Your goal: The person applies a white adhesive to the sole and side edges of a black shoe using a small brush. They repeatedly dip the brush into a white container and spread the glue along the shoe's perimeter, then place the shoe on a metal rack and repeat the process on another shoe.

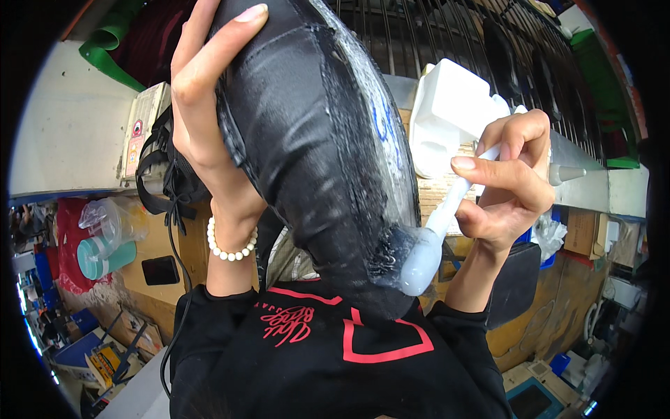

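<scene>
A black leather shoe upper (289,119) is held up in front of me, its pale underside with blue pen marks turned to the right. My left hand (199,112) grips its left side, fingers wrapped around the leather; a white bead bracelet (232,253) circles that wrist. In my right hand (513,178), thumb and fingers pinch the handle of a white brush (447,209). Its thick, whitish, wet-looking head touches the lower edge of the underside, where a milky smear shows on the black material. A white plastic container (453,94) stands just behind the right hand.
A metal rod rack (433,35) spans the far side. On the left are a black strapped bag (178,164) with a cable, a phone (160,270) on cardboard and a teal container (105,257). A dark seat-like pad (513,286) lies by my right elbow.
</scene>
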`<control>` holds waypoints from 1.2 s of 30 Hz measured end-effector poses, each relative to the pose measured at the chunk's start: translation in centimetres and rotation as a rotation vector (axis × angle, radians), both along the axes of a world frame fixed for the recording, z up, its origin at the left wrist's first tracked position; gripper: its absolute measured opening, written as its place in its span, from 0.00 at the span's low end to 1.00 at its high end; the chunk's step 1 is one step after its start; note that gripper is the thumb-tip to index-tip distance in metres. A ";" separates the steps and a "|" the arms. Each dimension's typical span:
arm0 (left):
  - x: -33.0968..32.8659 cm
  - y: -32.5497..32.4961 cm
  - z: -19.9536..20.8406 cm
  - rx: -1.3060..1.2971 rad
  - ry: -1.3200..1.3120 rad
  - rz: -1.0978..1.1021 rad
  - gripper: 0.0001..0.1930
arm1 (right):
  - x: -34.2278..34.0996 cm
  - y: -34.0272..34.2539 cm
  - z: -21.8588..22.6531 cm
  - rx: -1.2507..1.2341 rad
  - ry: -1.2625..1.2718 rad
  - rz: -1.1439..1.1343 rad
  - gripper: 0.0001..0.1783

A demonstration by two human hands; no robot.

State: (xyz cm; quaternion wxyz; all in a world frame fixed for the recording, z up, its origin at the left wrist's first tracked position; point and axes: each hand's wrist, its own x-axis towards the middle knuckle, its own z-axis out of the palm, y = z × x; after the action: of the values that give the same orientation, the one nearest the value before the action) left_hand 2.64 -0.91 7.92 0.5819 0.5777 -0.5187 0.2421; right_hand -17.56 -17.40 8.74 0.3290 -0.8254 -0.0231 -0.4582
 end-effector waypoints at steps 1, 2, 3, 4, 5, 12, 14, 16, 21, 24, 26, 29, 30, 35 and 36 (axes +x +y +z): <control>0.0 0.0 0.0 0.004 0.004 -0.004 0.29 | 0.0 0.0 -0.1 0.003 -0.018 0.023 0.25; 0.0 0.1 -0.1 0.005 0.007 -0.006 0.29 | 0.1 -0.1 -0.1 0.008 -0.045 0.060 0.24; 0.0 0.2 -0.1 0.009 0.011 -0.009 0.29 | 0.1 -0.1 -0.2 0.008 -0.052 0.065 0.25; -0.1 0.2 -0.2 0.012 0.016 -0.014 0.29 | 0.1 -0.1 -0.2 0.017 -0.071 0.107 0.26; 0.0 0.3 -0.2 0.018 0.018 -0.012 0.29 | 0.0 -0.1 -0.3 0.021 -0.069 0.118 0.26; -0.2 0.1 0.0 0.058 0.043 -0.048 0.29 | -0.2 0.2 0.4 0.040 0.040 0.039 0.22; -0.4 -0.1 0.2 0.062 0.056 -0.067 0.29 | 0.2 0.0 0.6 0.027 0.099 -0.035 0.23; -0.9 0.0 0.5 0.054 0.081 -0.101 0.29 | 0.6 -0.3 0.8 -0.005 0.080 -0.083 0.24; -1.3 0.2 0.8 0.106 0.146 -0.067 0.29 | 0.7 -0.8 0.8 -0.012 0.040 0.006 0.24; -0.9 0.4 0.5 0.143 0.153 -0.023 0.29 | 0.8 -1.0 0.5 0.003 -0.001 0.092 0.23; -0.5 0.7 0.1 0.188 0.156 -0.025 0.28 | 0.8 -1.0 0.3 0.008 -0.031 0.126 0.24; -0.3 1.1 -0.6 0.227 0.218 -0.003 0.29 | 1.0 -1.0 0.2 0.007 -0.064 0.167 0.25; -0.3 1.2 -0.8 0.239 0.238 0.005 0.30 | 1.1 -1.0 0.2 0.017 -0.062 0.167 0.25; -0.1 1.0 -1.1 0.290 0.285 -0.061 0.34 | 1.6 -0.9 0.3 0.008 -0.076 0.158 0.25; -0.2 0.9 -1.1 0.287 0.308 -0.095 0.35 | 1.8 -0.8 0.4 -0.002 -0.069 0.149 0.24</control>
State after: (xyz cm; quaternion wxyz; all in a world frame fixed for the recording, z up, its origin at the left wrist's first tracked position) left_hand 2.46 -0.04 6.80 0.5767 0.6598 -0.4795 0.0468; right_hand -15.79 -18.23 9.14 0.3603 -0.8054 -0.0960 -0.4607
